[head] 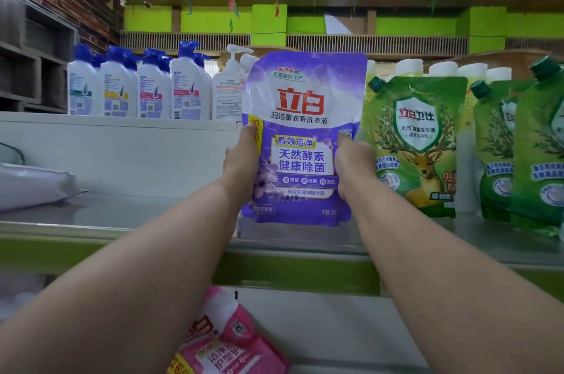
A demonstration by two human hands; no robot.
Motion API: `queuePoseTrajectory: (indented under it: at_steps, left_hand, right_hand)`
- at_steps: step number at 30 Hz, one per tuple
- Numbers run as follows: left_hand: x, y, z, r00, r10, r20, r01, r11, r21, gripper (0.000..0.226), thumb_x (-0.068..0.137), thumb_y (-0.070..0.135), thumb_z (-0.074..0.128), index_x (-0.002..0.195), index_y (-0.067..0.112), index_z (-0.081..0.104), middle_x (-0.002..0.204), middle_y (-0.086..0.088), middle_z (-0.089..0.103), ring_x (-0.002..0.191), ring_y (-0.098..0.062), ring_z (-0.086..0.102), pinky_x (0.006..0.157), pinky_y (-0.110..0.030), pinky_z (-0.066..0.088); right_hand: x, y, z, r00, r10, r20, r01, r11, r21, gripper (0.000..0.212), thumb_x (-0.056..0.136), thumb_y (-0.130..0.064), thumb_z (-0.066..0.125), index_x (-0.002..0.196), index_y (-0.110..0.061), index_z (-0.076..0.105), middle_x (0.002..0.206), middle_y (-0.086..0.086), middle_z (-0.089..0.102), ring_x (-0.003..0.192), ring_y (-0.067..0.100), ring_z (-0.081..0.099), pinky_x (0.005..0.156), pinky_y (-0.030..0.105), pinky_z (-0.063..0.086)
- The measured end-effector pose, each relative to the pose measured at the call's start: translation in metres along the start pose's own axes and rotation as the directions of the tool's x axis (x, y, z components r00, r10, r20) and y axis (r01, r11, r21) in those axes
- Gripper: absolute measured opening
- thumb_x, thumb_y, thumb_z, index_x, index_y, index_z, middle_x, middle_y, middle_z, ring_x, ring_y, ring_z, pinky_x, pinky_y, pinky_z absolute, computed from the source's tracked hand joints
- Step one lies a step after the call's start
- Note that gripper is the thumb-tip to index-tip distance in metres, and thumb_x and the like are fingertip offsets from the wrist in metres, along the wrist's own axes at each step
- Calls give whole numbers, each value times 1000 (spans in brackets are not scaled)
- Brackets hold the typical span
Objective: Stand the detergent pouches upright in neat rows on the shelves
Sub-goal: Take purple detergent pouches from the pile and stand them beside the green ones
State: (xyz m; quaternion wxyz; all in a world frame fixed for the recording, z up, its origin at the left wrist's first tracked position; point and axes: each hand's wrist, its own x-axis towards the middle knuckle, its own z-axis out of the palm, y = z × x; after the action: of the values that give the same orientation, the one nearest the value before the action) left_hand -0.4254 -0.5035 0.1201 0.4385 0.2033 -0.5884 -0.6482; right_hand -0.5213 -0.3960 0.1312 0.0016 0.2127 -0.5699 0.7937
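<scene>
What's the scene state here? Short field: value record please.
held item: purple pouch, upright, front facing camera
left hand: grip on pouch's left edge
right hand: grip on pouch's right edge
pouch base: at the steel shelf; contact unclear
right neighbours: green pouches, standing in a row
upper shelf: white pump bottles, blue tops
lower shelf: pink pouch, lying down

Pump bottles (146, 90) along upper shelf (116, 125)

Glossy plastic purple pouch (300, 141)
</scene>
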Motion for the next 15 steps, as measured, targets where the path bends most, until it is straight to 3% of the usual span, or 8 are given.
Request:
queuePoseTrajectory:
  at_steps: [1,3,4,7,10,12,15]
  left_hand:
    - [0,0,2,1000,5,-30,-5,999,31,77,77,72,38,112,7,61,72,-6,69,56,-22,69,54,-28,55]
    - [6,-4,3,995,24,-93,-14,994,108,105,54,85,33,121,7,57,101,-13,70,92,-36,69,84,-44,52]
    - [8,-6,2,992,47,-113,-31,990,140,108,50,86,32,121,8,56,105,-13,69,95,-37,67,89,-43,51]
    - [-1,-5,1,974,144,-176,-102,969,227,89,64,82,32,113,11,52,107,-9,67,96,-32,65,91,-45,50]
    - [-4,-2,1,936,218,-275,-125,940,318,70,77,74,37,112,14,45,119,-11,59,110,-32,56,98,-48,44]
    - [-2,2,-1,907,265,-326,-136,920,368,61,85,66,41,117,14,45,124,-11,54,115,-31,51,101,-48,40]
    - [-1,4,-8,896,295,-331,-161,912,377,55,86,61,42,116,15,47,122,-9,54,114,-28,51,100,-49,41]
  right_hand:
    - [-1,0,1,1000,-4,18,4,1000,-31,23,93,-31,48,86,-11,56,79,6,67,74,29,69,72,40,57]
    - [-1,2,2,1000,-12,20,14,997,-80,30,91,-37,50,100,-10,56,87,8,69,75,29,69,75,44,58]
    - [-2,2,2,1000,-16,12,17,996,-92,33,89,-39,52,105,-9,55,91,9,69,75,28,69,75,45,58]
    - [-6,1,2,992,-98,-84,82,982,-172,43,85,-41,59,111,-10,46,107,5,62,87,26,66,79,44,56]
    - [-18,-5,-3,905,-377,-197,274,871,-407,44,84,-35,63,116,-11,44,119,5,48,106,23,53,93,43,46]
    - [-28,-8,-3,808,-572,-140,439,743,-505,37,86,-29,61,115,-11,48,117,4,47,108,20,49,97,41,41]
    - [-39,-8,7,720,-690,78,624,594,-508,15,88,-22,57,100,-12,53,95,-1,48,89,17,50,82,35,45]
